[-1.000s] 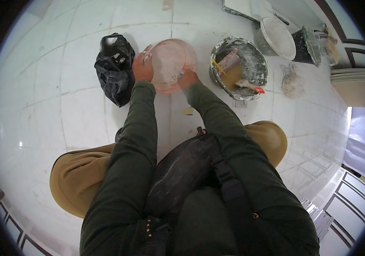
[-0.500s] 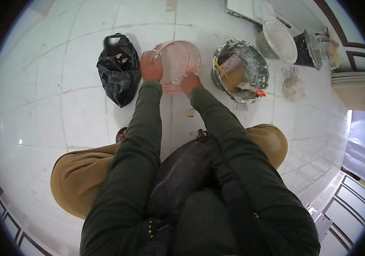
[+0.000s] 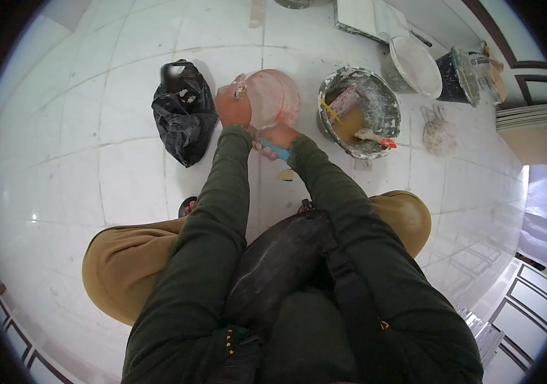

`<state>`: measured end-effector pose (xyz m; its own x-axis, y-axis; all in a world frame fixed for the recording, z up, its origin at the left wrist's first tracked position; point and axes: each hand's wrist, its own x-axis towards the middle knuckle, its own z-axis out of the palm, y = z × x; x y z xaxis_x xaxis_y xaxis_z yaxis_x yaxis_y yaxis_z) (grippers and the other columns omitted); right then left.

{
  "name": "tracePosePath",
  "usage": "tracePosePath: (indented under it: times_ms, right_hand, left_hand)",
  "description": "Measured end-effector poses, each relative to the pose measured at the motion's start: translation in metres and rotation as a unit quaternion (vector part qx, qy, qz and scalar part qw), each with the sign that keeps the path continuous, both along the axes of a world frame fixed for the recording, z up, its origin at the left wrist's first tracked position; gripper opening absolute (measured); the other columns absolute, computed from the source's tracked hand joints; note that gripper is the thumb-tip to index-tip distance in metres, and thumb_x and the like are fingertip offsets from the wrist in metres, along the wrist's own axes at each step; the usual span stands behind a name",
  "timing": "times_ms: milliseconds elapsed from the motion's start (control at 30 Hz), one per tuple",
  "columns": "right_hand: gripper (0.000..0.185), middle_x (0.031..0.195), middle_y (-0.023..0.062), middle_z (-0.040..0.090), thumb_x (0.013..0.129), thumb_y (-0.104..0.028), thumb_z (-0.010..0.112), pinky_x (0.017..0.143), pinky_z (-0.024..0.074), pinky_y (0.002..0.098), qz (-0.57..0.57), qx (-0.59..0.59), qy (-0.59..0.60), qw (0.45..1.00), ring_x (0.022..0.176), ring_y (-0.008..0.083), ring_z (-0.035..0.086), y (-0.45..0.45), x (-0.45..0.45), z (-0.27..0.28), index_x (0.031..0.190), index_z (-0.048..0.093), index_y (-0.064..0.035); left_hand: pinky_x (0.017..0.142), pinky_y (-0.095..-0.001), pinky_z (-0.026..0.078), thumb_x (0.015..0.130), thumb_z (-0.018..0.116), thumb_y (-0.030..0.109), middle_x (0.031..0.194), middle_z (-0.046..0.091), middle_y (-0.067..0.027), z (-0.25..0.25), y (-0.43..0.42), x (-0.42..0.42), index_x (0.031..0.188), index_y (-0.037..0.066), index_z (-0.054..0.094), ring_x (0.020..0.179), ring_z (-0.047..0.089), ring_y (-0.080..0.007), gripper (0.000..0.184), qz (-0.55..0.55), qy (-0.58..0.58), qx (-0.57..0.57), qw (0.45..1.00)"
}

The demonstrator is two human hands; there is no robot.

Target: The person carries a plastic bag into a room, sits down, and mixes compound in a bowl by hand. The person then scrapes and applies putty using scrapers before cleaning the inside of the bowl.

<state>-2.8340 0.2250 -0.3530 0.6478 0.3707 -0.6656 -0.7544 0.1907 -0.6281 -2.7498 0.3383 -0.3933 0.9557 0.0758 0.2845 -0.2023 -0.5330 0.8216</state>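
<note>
pink bucket (image 3: 276, 96) sits just past the right hand (image 3: 280, 135) | those fingers are wrapped round a blue handle (image 3: 276, 151), kinda crosswise | left hand (image 3: 233, 109) grips its left rim

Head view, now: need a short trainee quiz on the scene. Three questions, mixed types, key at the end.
1. Multiple choice: what lies just left of the left hand?
a) a stack of panels
b) a black plastic bag
c) a red-handled brush

2. True or false: the dark bucket has nothing inside.

3. Fill in the colour: the right hand, below the pink bucket, is on a ____ handle.

Key: 1: b. 2: False; a brush and murky liquid are in it. 3: blue.
</note>
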Motion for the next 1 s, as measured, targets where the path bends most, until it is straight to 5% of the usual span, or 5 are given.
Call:
tracePosePath:
  times_ms: [467, 600, 700, 800, 1000]
  right_hand:
    - [0.018, 0.081, 0.007, 0.047, 0.089, -0.013, 0.039, 0.038, 0.0348, 0.02, -0.179, 0.325, 0.044, 0.927, 0.057, 0.0095, 0.042, -0.024, 0.012, -0.046, 0.1, 0.041, 0.0018]
    - [0.015, 0.081, 0.0062, 0.044, 0.09, -0.012, 0.039, 0.039, 0.0351, 0.019, -0.176, 0.316, 0.013, 0.932, 0.058, 0.0091, 0.041, -0.031, 0.018, -0.047, 0.098, 0.04, 0.0002]
    - [0.012, 0.08, 0.0055, 0.043, 0.089, -0.012, 0.041, 0.039, 0.0353, 0.0187, -0.174, 0.361, 0.017, 0.916, 0.058, 0.0089, 0.041, -0.025, 0.03, -0.046, 0.096, 0.04, -0.0016]
    - [0.013, 0.08, 0.0054, 0.043, 0.09, -0.014, 0.042, 0.039, 0.0356, 0.0184, -0.184, 0.353, 0.004, 0.918, 0.057, 0.0086, 0.041, -0.012, 0.038, -0.031, 0.095, 0.04, -0.0028]
    - [0.018, 0.08, 0.0079, 0.047, 0.091, -0.018, 0.042, 0.041, 0.036, 0.0191, -0.175, 0.274, 0.003, 0.945, 0.056, 0.0096, 0.041, 0.023, 0.05, -0.009, 0.094, 0.041, -0.0008]
  left_hand:
    - [0.077, -0.0291, 0.044, 0.086, 0.043, 0.016, 0.105, 0.058, -0.0167, -0.031, 0.024, -0.011, 0.118, 0.004, 0.051, 0.091, 0.056, -0.02, 0.035, 0.016, 0.273, -0.372, 0.887]
    - [0.086, -0.0373, 0.04, 0.081, 0.047, 0.015, 0.107, 0.055, -0.0199, -0.101, 0.035, 0.0, 0.108, 0.002, 0.057, 0.099, 0.053, -0.0322, 0.032, -0.024, 0.248, -0.127, 0.96]
    - [0.085, -0.0381, 0.04, 0.079, 0.05, 0.017, 0.1, 0.057, -0.0183, -0.062, 0.031, -0.004, 0.103, 0.002, 0.059, 0.095, 0.053, -0.0328, 0.03, 0.03, 0.292, 0.116, 0.949]
    - [0.08, -0.0413, 0.043, 0.076, 0.054, 0.019, 0.094, 0.058, -0.0171, -0.018, 0.048, -0.002, 0.092, 0.006, 0.063, 0.086, 0.055, -0.0329, 0.023, 0.107, 0.106, 0.107, 0.983]
    - [0.088, -0.0455, 0.035, 0.065, 0.068, 0.022, 0.123, 0.037, -0.0186, 0.034, 0.089, 0.004, 0.127, 0.008, 0.033, 0.112, 0.036, -0.0333, 0.072, 0.394, 0.154, 0.251, 0.87]
